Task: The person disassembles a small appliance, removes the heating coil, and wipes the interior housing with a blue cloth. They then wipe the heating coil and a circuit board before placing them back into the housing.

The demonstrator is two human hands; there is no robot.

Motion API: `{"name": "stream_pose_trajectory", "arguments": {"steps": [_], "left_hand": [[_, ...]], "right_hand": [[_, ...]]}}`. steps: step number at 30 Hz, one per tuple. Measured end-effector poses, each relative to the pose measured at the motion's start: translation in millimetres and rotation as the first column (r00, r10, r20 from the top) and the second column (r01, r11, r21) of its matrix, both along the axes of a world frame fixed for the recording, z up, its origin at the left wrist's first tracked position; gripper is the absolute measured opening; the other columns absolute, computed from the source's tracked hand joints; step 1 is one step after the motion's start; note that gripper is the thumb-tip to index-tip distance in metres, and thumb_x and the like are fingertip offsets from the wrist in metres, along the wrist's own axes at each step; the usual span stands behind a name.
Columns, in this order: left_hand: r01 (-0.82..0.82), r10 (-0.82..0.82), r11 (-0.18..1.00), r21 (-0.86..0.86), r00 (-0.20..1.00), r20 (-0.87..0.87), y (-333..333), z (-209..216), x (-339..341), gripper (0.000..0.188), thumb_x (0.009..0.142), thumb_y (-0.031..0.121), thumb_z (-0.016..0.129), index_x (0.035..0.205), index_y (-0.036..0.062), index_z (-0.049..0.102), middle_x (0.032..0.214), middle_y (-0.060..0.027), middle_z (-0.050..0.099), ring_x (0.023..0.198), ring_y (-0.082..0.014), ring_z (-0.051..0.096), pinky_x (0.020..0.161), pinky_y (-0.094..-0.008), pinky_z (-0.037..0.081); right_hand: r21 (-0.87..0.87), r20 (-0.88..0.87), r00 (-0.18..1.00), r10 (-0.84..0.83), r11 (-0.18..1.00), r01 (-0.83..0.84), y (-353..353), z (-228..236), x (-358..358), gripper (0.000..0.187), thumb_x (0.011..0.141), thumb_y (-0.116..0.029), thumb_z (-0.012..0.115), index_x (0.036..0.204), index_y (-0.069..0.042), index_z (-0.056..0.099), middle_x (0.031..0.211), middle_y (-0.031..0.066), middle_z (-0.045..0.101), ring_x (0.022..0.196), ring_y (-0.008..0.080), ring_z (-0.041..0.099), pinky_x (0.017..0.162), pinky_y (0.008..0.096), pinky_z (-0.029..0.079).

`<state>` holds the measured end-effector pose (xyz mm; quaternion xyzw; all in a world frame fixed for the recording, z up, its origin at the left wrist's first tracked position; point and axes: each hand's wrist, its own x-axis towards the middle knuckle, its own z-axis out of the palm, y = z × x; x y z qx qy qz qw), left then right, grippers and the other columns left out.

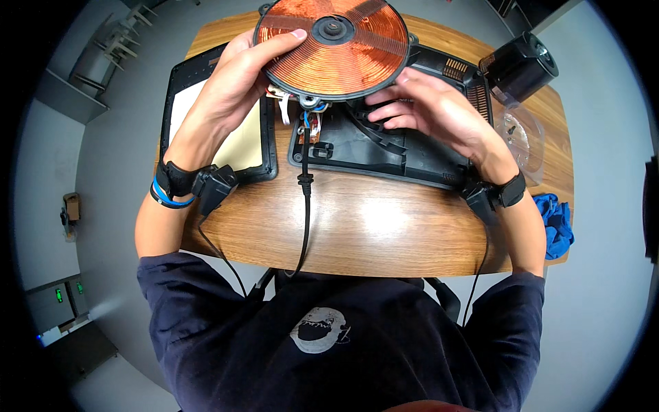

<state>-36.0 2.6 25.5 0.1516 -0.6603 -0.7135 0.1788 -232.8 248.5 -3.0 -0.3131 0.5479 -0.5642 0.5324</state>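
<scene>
My left hand (240, 82) grips the left edge of a round copper induction coil (371, 58), its thumb lying on top of the windings. The coil is held raised above the table, with circuit board parts and wires (302, 99) showing under its near rim. A black power cord (305, 206) hangs from there toward me. At the coil's lower right rim is my right hand (439, 110), fingers apart; one fingertip meets or nearly meets the rim. Below lies the black plastic base housing (371, 161) of the cooker, lying open.
A black-framed panel (270, 147) with a pale inside lies at the left. On the right are a black cylinder (518, 69), a clear plastic container (522, 137) holding small pieces, and a blue cloth (555, 226). Thin cables run from both wrist devices.
</scene>
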Motion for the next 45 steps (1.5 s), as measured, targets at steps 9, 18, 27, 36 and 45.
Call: {"name": "stream_pose_trajectory", "arguments": {"steps": [9, 18, 27, 36, 45], "left_hand": [[0.015, -0.011, 0.997, 0.077, 0.999, -0.05, -9.1, 1.6, 5.3, 0.044, 0.107, 0.03, 0.08, 0.139, 0.0012, 0.072, 0.126, -0.0073, 0.08, 0.113, -0.0129, 0.078, 0.098, -0.0295, 0.064], [0.033, -0.027, 0.994, 0.105, 0.998, -0.052, -3.9, -0.1, 2.7, 0.046, 0.11, 0.027, 0.076, 0.145, -0.0014, 0.066, 0.135, -0.0106, 0.077, 0.122, -0.017, 0.076, 0.106, -0.034, 0.064], [-0.034, 0.027, 0.997, -0.07, 0.995, -0.098, 4.6, 2.5, 2.1, 0.048, 0.111, 0.029, 0.074, 0.145, -0.0032, 0.065, 0.135, -0.0127, 0.077, 0.12, -0.0183, 0.077, 0.104, -0.0326, 0.063], [-0.1, 0.097, 0.994, -0.035, 0.993, -0.074, 23.6, 21.0, 17.9, 0.043, 0.111, 0.026, 0.074, 0.143, -0.0034, 0.067, 0.134, -0.012, 0.078, 0.115, -0.0153, 0.078, 0.101, -0.0316, 0.062], [-0.155, 0.162, 0.979, 0.132, 0.986, -0.045, -0.7, 6.7, 40.0, 0.045, 0.108, 0.027, 0.076, 0.14, -0.0036, 0.067, 0.132, -0.0138, 0.079, 0.116, -0.0183, 0.079, 0.102, -0.0328, 0.065]], "right_hand": [[0.034, -0.19, 0.965, 0.182, 0.983, -0.179, -39.1, -3.6, 30.6, 0.049, 0.12, -0.021, 0.056, 0.162, 0.002, 0.051, 0.156, 0.0213, 0.063, 0.129, 0.0272, 0.075, 0.106, 0.0349, 0.065], [0.023, -0.163, 0.975, 0.151, 0.989, -0.149, -53.5, 6.4, 42.3, 0.046, 0.115, -0.019, 0.067, 0.157, 0.0, 0.059, 0.146, 0.0156, 0.072, 0.129, 0.0232, 0.075, 0.103, 0.0333, 0.065], [-0.097, -0.271, 0.962, 0.044, 0.993, -0.073, -36.0, 15.8, 44.6, 0.044, 0.106, -0.01, 0.078, 0.147, -0.002, 0.065, 0.133, 0.0084, 0.076, 0.116, 0.0152, 0.074, 0.098, 0.0317, 0.063], [-0.204, -0.356, 0.933, 0.06, 0.969, -0.14, -33.6, 18.7, 55.7, 0.053, 0.1, -0.004, 0.081, 0.15, 0.0, 0.064, 0.144, 0.0093, 0.074, 0.131, 0.0182, 0.068, 0.116, 0.0381, 0.055], [-0.372, -0.164, 0.958, 0.236, 0.884, -0.282, -55.1, 0.4, 65.8, 0.061, 0.101, -0.003, 0.079, 0.158, -0.001, 0.056, 0.147, 0.0139, 0.071, 0.137, 0.0254, 0.069, 0.115, 0.0423, 0.059]]}}
